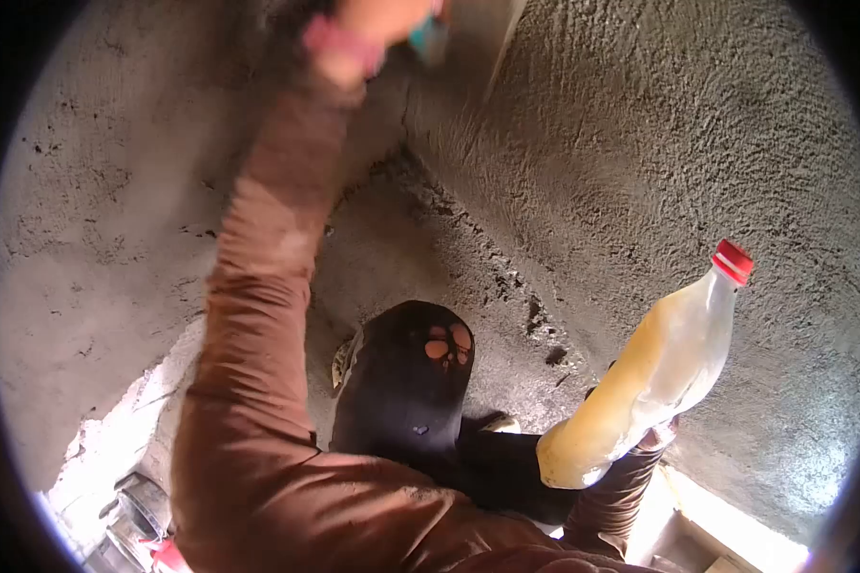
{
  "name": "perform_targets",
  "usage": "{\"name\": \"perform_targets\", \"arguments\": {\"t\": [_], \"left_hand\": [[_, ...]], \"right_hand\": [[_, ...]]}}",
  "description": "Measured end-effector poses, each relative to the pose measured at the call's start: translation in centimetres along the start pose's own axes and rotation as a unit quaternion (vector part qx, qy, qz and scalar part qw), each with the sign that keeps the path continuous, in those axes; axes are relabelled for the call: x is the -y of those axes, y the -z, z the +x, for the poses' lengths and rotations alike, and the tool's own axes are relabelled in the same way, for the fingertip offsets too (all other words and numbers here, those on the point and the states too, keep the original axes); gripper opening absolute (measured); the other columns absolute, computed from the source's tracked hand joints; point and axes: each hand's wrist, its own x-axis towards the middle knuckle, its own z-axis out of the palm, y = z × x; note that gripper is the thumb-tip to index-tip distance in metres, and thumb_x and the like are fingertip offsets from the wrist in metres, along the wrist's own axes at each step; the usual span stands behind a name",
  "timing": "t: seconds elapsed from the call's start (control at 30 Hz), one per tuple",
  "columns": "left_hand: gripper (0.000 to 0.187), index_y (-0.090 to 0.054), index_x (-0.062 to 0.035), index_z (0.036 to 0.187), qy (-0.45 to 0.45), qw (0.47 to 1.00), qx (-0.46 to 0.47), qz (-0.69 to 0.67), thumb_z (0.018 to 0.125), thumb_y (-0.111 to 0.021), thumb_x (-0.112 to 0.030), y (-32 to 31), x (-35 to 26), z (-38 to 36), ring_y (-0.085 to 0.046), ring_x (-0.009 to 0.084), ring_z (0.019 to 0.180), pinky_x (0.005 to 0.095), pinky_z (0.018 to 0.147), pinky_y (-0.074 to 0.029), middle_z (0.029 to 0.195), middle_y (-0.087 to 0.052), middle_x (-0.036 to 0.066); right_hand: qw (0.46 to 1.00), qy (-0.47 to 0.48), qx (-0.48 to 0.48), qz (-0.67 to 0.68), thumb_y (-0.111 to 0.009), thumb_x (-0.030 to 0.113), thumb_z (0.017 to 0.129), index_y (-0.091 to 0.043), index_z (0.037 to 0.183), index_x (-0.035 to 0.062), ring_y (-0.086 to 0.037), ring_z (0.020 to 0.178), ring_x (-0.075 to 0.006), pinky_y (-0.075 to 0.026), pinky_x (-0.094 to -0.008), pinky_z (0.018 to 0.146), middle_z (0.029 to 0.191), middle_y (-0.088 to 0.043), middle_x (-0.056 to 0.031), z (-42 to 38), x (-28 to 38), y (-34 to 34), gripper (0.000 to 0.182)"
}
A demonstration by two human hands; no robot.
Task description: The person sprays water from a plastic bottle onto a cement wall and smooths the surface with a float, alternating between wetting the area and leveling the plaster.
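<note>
My left hand (368, 33) is raised at the top edge, blurred by motion. It is closed round something teal (428, 36) that I cannot make out, beside a long, flat, blurred edge. My right hand (659, 435) is mostly hidden behind a clear plastic bottle (645, 372), which it holds tilted. The bottle has a red cap, pointing to the upper right, and its side looks yellowish. Rough grey plaster or cement (602, 162) covers the surface in front of me.
A bent knee (401, 382) in dark, torn trousers is at the centre. A rough, crumbly seam (487, 258) runs diagonally between the cement surfaces. Metal containers (142, 506) stand at the lower left. Pale boards (697, 506) lie at the lower right.
</note>
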Motion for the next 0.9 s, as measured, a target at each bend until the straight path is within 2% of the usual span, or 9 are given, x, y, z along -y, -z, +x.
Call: {"name": "perform_targets", "arguments": {"t": [0.03, 0.17, 0.23, 0.43, 0.57, 0.63, 0.8, 0.83, 0.9], "left_hand": [[0.036, -0.059, -0.0038, 0.072, 0.028, 0.983, 0.000, 0.184, 0.085, -0.055, -0.037, 2.0, 5.7, -3.2, -0.056, 0.0174, 0.055, 0.0318, 0.054, -0.042, 0.057, -0.056, 0.005], [0.046, -0.061, -0.0011, 0.095, 0.214, 0.967, 0.048, 0.131, 0.080, -0.061, -0.044, -1.4, 16.5, -13.6, -0.062, 0.0272, 0.064, 0.0367, 0.063, -0.048, 0.075, -0.064, 0.016], [0.049, -0.061, -0.0008, 0.096, 0.171, 0.979, 0.040, 0.107, 0.079, -0.061, -0.047, -3.0, 25.1, -17.4, -0.062, 0.0334, 0.074, 0.0385, 0.068, -0.047, 0.082, -0.064, 0.019], [0.053, -0.061, -0.0024, 0.102, 0.174, 0.952, 0.172, 0.181, 0.081, -0.056, -0.050, -0.3, 16.4, -11.7, -0.060, 0.0346, 0.087, 0.0388, 0.075, -0.046, 0.092, -0.063, 0.021], [0.043, -0.060, -0.0023, 0.079, 0.064, 0.982, 0.026, 0.173, 0.083, -0.056, -0.044, 2.1, 5.5, -5.4, -0.056, 0.0180, 0.061, 0.0329, 0.058, -0.043, 0.063, -0.057, 0.007], [0.031, -0.063, -0.0028, 0.080, -0.165, 0.970, 0.008, 0.180, 0.085, -0.058, -0.033, -0.5, 5.0, 0.1, -0.052, 0.0200, 0.045, 0.0326, 0.045, -0.041, 0.051, -0.053, 0.006], [0.037, -0.063, -0.0026, 0.081, 0.070, 0.970, 0.014, 0.234, 0.082, -0.061, -0.040, 0.1, 14.3, -8.6, -0.057, 0.0180, 0.058, 0.0320, 0.058, -0.045, 0.063, -0.058, 0.007], [0.048, -0.059, 0.0015, 0.076, 0.078, 0.991, 0.008, 0.104, 0.079, -0.061, -0.046, -1.3, 14.0, -11.3, -0.059, 0.0306, 0.058, 0.0366, 0.058, -0.046, 0.066, -0.062, 0.016], [0.046, -0.059, 0.0028, 0.075, 0.232, 0.971, 0.053, 0.013, 0.079, -0.062, -0.043, -3.8, 19.4, -16.5, -0.060, 0.0199, 0.058, 0.0331, 0.057, -0.046, 0.066, -0.061, 0.012]], "right_hand": [[1.000, 0.017, -0.013, -0.018, -0.071, 0.025, 0.071, -0.037, 0.126, -0.0030, -0.058, 0.096, -0.0297, -0.052, -0.0396, 0.078, 0.114, -0.052, -0.0200, -0.3, 0.4, -1.1, 0.071], [0.992, 0.093, -0.041, -0.080, -0.068, 0.034, 0.076, -0.036, 0.125, -0.0035, -0.058, 0.093, -0.0303, -0.051, -0.0430, 0.077, 0.111, -0.053, -0.0203, -0.6, 1.6, -3.1, 0.069], [0.978, 0.026, -0.032, -0.202, -0.070, 0.036, 0.075, -0.037, 0.125, -0.0039, -0.059, 0.092, -0.0273, -0.052, -0.0403, 0.077, 0.107, -0.056, -0.0179, -0.8, 1.2, -0.4, 0.072], [0.978, 0.106, -0.036, -0.179, -0.071, 0.033, 0.074, -0.035, 0.127, -0.0042, -0.059, 0.094, -0.0276, -0.053, -0.0389, 0.075, 0.112, -0.055, -0.0172, -1.0, 1.6, -2.6, 0.074], [0.986, 0.058, -0.028, -0.151, -0.071, 0.031, 0.074, -0.035, 0.128, -0.0037, -0.059, 0.094, -0.0279, -0.053, -0.0389, 0.075, 0.112, -0.054, -0.0174, -0.9, 1.3, -2.5, 0.073], [0.989, 0.045, -0.028, -0.139, -0.071, 0.031, 0.075, -0.035, 0.128, -0.0034, -0.059, 0.094, -0.0281, -0.053, -0.0389, 0.075, 0.113, -0.054, -0.0176, -0.6, 1.2, -2.5, 0.073], [0.992, 0.060, -0.030, -0.104, -0.070, 0.028, 0.075, -0.033, 0.130, -0.0010, -0.060, 0.092, -0.0299, -0.053, -0.0398, 0.075, 0.113, -0.054, -0.0183, -0.1, 1.0, -1.8, 0.072], [0.992, 0.064, -0.033, -0.104, -0.070, 0.028, 0.075, -0.033, 0.130, -0.0010, -0.060, 0.092, -0.0299, -0.053, -0.0398, 0.075, 0.113, -0.054, -0.0183, -0.2, 0.7, -0.6, 0.072], [0.983, 0.079, -0.074, -0.152, -0.071, 0.030, 0.073, -0.032, 0.131, 0.0001, -0.060, 0.091, -0.0315, -0.053, -0.0409, 0.075, 0.113, -0.053, -0.0190, -1.4, 0.2, 1.7, 0.076]]}}
